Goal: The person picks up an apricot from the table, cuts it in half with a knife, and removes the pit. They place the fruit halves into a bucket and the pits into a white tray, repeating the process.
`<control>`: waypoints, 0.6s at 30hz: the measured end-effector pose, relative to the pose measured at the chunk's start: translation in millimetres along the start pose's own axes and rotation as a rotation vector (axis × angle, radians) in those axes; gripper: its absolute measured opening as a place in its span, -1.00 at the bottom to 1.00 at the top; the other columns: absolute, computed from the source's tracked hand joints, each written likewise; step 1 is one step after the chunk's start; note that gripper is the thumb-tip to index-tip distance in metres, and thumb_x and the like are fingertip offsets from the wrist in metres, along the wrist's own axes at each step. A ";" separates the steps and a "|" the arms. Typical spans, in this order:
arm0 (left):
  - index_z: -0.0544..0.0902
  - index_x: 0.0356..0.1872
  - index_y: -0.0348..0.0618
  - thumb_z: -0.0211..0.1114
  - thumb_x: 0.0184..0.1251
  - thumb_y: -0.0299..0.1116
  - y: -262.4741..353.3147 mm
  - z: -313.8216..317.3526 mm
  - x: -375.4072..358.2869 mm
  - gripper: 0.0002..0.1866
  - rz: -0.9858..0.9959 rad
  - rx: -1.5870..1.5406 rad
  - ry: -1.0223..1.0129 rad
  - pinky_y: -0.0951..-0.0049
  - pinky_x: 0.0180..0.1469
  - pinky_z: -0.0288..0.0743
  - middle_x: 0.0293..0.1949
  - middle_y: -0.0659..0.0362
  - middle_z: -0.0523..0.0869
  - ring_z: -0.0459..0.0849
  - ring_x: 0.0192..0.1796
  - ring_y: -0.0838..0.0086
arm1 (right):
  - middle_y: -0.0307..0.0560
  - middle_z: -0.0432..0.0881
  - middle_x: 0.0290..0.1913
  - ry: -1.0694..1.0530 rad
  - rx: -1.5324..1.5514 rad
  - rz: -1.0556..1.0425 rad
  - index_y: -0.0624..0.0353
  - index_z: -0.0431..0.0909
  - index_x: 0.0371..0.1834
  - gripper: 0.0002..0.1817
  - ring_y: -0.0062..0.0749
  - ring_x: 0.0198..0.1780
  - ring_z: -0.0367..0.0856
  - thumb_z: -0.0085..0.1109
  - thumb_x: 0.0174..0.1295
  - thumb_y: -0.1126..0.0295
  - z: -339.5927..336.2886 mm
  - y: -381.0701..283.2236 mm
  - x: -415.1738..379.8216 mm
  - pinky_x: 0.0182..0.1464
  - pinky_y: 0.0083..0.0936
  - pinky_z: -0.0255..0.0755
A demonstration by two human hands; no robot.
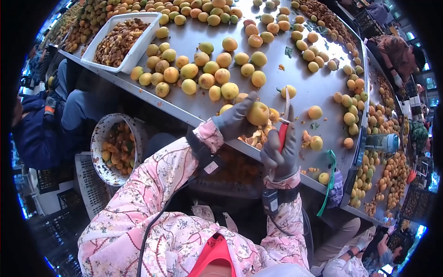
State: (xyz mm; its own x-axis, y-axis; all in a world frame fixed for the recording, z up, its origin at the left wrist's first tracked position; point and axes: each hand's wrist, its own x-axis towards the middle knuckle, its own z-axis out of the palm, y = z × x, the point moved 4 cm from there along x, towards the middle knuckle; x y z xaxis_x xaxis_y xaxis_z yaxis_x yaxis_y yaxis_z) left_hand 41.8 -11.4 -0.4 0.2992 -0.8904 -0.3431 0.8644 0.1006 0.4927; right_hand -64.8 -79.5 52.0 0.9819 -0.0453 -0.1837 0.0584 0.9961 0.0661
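My left hand (234, 121), in a grey glove, is closed around a yellow-orange apricot (258, 113) just above the table's near edge. In my right hand (280, 154), also gloved in grey, is a knife with a red handle (283, 134). Its blade (287, 107) points up and away from me, a little to the right of the apricot and apart from it. Beneath my hands, cut apricot pieces (254, 137) lie at the table edge, partly hidden. A whole apricot (289, 91) sits just behind the blade tip.
Apricots are spread over the metal table (272, 51). A white tub (154, 22) of apricot stones stands at the far left. Below the edge is a white bucket (95, 150) of fruit scraps. At right are a green ribbon (331, 177) and a bottle (382, 142). Other people sit nearby.
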 end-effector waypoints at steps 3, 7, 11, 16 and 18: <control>0.39 0.09 -0.13 0.14 0.27 0.13 17.1 7.3 -8.7 -0.42 0.169 0.135 -0.052 0.63 -0.44 0.41 -0.28 0.18 0.59 0.54 -0.44 0.58 | -0.22 0.49 -0.55 0.269 -1.039 -0.481 0.22 0.38 0.12 -0.62 -0.73 -0.82 0.20 -0.21 0.44 0.19 -1.3 -19.4 -5.4 -0.78 -0.80 0.19; 0.35 0.16 -0.14 0.31 0.15 -0.08 26.2 6.0 -12.7 -0.39 0.216 0.368 -0.115 0.62 -0.34 0.47 -0.22 0.17 0.57 0.57 -0.35 0.60 | -0.17 0.62 -0.28 0.273 -1.639 -0.405 0.12 0.27 0.32 -0.56 -0.69 -0.52 0.50 -0.09 0.36 0.49 -1.2 -18.4 -23.4 -0.46 -0.73 0.42; 0.38 0.11 -0.18 0.31 0.14 -0.09 26.9 10.9 -20.5 -0.42 0.150 0.324 -0.059 0.59 -0.24 0.52 -0.18 0.17 0.56 0.59 -0.22 0.55 | 0.09 0.54 0.09 0.140 -1.908 -0.534 0.27 0.34 0.23 -0.58 -0.22 0.16 0.49 -0.01 0.29 0.55 -6.0 -14.9 -25.4 0.14 -0.45 0.35; 0.43 0.01 -0.20 0.23 0.22 -0.03 17.4 -4.8 -9.9 -0.50 0.202 0.227 -0.042 0.47 -0.03 0.51 -0.15 0.16 0.57 0.60 -0.10 0.48 | 0.07 0.56 0.05 0.110 -1.890 -0.582 0.23 0.34 0.25 -0.58 -0.24 0.09 0.55 -0.02 0.30 0.54 -11.1 -16.6 -29.6 0.06 -0.49 0.40; 0.43 0.01 -0.22 0.21 0.24 -0.02 15.5 -9.2 -6.3 -0.50 0.225 0.223 -0.065 0.43 -0.01 0.51 -0.16 0.14 0.58 0.61 -0.10 0.46 | 0.05 0.57 0.04 0.110 -1.912 -0.560 0.22 0.34 0.25 -0.58 -0.28 0.06 0.56 -0.02 0.31 0.52 -5.5 -15.6 -30.8 0.04 -0.50 0.41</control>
State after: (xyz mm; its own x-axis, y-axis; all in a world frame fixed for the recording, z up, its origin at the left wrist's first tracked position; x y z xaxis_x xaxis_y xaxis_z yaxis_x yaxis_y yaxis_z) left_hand 57.0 -0.2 2.1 0.4405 -0.8839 -0.1575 0.6672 0.2049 0.7161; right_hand -96.9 -93.2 51.2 0.9084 -0.3943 0.1387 -0.0071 -0.3464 -0.9381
